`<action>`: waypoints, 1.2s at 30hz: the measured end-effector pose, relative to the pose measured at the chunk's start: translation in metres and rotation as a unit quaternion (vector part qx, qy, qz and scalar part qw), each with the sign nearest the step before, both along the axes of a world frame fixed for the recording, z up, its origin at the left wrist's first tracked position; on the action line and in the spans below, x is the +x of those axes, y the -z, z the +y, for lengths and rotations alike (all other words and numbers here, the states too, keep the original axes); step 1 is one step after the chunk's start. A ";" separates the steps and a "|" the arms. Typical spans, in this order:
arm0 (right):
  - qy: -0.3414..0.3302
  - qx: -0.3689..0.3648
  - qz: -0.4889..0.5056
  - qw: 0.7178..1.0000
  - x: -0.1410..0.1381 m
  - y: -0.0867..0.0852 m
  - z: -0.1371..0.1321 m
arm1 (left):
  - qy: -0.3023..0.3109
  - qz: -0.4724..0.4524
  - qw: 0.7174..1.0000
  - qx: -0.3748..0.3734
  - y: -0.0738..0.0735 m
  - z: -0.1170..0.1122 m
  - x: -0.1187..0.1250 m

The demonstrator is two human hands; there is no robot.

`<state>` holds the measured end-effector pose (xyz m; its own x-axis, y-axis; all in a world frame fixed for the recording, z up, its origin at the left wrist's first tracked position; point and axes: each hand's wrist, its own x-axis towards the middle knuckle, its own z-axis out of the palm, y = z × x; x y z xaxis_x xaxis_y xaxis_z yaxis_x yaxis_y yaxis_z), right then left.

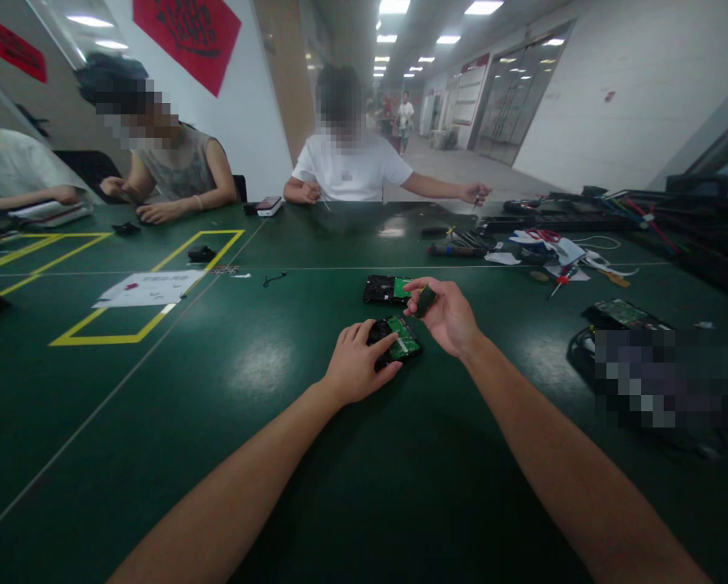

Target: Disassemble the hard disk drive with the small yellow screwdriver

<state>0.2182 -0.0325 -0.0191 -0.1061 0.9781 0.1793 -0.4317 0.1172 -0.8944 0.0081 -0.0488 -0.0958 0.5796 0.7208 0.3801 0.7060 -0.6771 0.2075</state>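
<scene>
My left hand (356, 362) rests on a black hard drive with a green circuit board (402, 341) lying on the dark green table (230, 422); its fingers curl over the drive's left edge. My right hand (445, 312) hovers just right of and above that drive, closed round a short dark tool handle (425, 299). A second black drive with a green board (388, 289) lies just beyond, touching neither hand.
Three people sit along the far edge, hands on the table. Yellow tape boxes and a white sheet (148, 288) lie at left. Tools, cables and papers (540, 247) are scattered at far right. More boards (622, 312) sit at right.
</scene>
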 end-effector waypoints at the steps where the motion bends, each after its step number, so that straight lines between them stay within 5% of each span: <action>1: 0.002 0.000 -0.001 1.000 0.000 -0.001 -0.001 | -0.001 0.001 1.000 0.001 0.000 0.000 0.000; 14: -0.005 0.002 0.007 1.000 -0.002 0.000 0.000 | 0.001 -0.005 1.000 -0.007 0.000 0.001 -0.001; 22: 0.082 -0.013 0.031 0.996 0.000 0.003 0.005 | -0.001 0.002 1.000 -0.002 0.000 0.000 -0.001; 36: -0.005 -0.034 0.038 0.999 0.004 -0.005 0.001 | 0.001 -0.009 1.000 -0.004 0.000 0.000 0.000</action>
